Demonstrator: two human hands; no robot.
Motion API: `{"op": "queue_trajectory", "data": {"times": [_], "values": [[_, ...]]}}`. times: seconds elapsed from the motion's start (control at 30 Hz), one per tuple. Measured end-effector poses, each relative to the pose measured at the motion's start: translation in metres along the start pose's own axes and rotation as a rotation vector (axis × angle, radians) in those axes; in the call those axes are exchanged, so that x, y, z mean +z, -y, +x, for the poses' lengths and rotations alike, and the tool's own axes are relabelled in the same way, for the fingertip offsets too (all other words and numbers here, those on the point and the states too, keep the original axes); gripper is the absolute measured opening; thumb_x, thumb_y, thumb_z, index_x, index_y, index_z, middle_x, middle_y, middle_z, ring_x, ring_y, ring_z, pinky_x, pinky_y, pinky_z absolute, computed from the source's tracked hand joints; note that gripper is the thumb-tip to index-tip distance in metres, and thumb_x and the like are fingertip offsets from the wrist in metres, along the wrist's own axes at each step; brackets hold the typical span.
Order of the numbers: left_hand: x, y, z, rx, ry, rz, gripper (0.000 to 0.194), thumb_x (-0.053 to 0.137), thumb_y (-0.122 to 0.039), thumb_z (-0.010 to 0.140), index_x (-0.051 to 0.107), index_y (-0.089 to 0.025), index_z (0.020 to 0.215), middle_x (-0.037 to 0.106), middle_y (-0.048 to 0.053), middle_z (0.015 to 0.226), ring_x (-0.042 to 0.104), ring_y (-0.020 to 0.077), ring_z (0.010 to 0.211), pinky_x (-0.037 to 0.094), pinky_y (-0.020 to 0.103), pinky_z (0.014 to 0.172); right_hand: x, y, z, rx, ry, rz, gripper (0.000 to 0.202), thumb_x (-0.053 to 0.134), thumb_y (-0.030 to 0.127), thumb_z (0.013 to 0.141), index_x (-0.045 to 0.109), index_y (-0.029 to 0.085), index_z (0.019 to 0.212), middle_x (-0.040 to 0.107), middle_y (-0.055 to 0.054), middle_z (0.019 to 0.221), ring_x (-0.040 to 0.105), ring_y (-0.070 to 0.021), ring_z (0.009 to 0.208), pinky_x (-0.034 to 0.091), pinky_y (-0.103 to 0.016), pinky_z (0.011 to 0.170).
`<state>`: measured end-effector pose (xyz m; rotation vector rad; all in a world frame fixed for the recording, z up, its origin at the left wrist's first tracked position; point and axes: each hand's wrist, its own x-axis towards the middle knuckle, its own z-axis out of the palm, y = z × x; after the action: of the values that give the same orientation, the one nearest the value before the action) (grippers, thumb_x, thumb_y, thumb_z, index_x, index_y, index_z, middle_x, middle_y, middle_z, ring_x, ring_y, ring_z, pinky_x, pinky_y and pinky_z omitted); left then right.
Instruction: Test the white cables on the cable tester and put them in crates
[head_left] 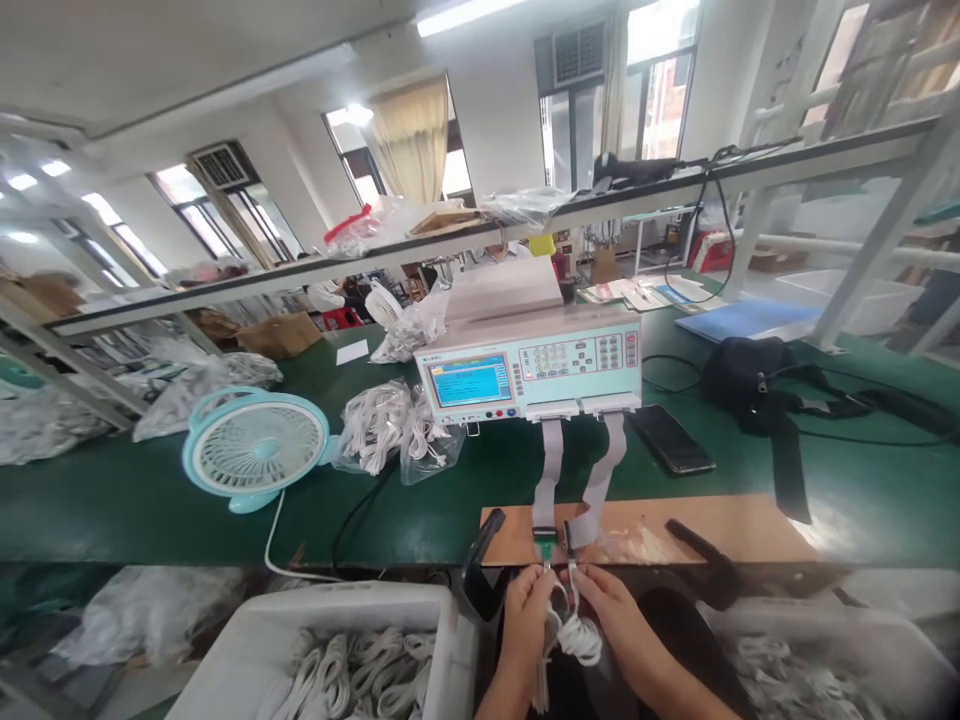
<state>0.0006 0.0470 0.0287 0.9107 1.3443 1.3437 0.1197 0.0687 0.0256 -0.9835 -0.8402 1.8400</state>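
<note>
Both hands sit at six o'clock, right at the frame's lower edge, with a coiled white cable (576, 636) hanging between them. Going left to right: the left hand (525, 600) has its fingers pinched on one cable end, raised toward the green connector (546, 541) at the front lip of the brown board (720, 520). The right hand (611, 597) pinches the other end under the second fixture (571, 545), just beside the first. The two ends appear held apart so each meets its own socket, while the slack loop droops clear below; whether either plug is already seated is too small to tell.

From those fixtures two grey ribbon cables (551, 460) climb toward twelve o'clock into the tester (536, 372), whose blue screen faces the person, presumably for reading at a glance; its text is illegible.

At seven o'clock a white bin (315, 610) holds more coiled cables within the left hand's reach, its lower part cut off. At nine o'clock a pale blue fan (255, 447) stands facing the seat. Bagged cables (390, 425) lie just left of the tester. At two o'clock a phone (670, 438) lies flat, and a black bag (750, 380) beyond it. At four o'clock another container (825, 670) is blurred and cropped. Both forearms leave the frame below.
</note>
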Motion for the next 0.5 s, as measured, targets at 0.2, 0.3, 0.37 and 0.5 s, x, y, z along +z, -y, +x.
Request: {"op": "queue_trajectory", "data": {"times": [0.2, 0.3, 0.37, 0.5], "values": [[0.003, 0.007, 0.005, -0.028, -0.071, -0.018, 0.039, 0.062, -0.05, 0.07, 0.056, -0.014, 0.055, 0.051, 0.0, 0.052, 0.044, 0.0119, 0.052, 0.032, 0.023, 0.052, 0.004, 0.001, -0.002, -0.028, -0.024, -0.038, 0.036, 0.075, 0.052, 0.059, 0.066, 0.017, 0.067, 0.058, -0.001, 0.059, 0.052, -0.018, 0.059, 0.039, -0.027, 0.057], [0.005, 0.011, 0.007, -0.028, -0.113, -0.02, 0.038, 0.064, -0.047, 0.068, 0.052, -0.016, 0.051, 0.046, -0.002, 0.05, 0.041, 0.011, 0.05, 0.031, 0.023, 0.051, 0.003, -0.001, -0.001, -0.047, -0.042, -0.055, 0.036, 0.074, 0.052, 0.059, 0.065, 0.017, 0.067, 0.056, -0.001, 0.057, 0.05, -0.0175, 0.056, 0.038, -0.027, 0.055], [0.006, 0.011, 0.008, -0.024, -0.142, -0.015, 0.038, 0.064, -0.046, 0.068, 0.05, -0.016, 0.049, 0.045, -0.002, 0.049, 0.04, 0.0107, 0.049, 0.031, 0.022, 0.05, 0.003, -0.003, 0.0, -0.049, -0.044, -0.047, 0.037, 0.074, 0.052, 0.059, 0.064, 0.017, 0.065, 0.054, 0.0, 0.055, 0.048, -0.0163, 0.054, 0.037, -0.026, 0.054], [0.008, 0.011, 0.009, -0.017, -0.178, -0.004, 0.038, 0.063, -0.046, 0.068, 0.049, -0.017, 0.048, 0.044, -0.004, 0.047, 0.039, 0.0099, 0.047, 0.031, 0.022, 0.049, 0.004, -0.005, 0.003, -0.054, -0.036, -0.052, 0.039, 0.071, 0.055, 0.06, 0.059, 0.018, 0.062, 0.052, 0.0, 0.054, 0.045, -0.0153, 0.051, 0.035, -0.026, 0.052]]}}
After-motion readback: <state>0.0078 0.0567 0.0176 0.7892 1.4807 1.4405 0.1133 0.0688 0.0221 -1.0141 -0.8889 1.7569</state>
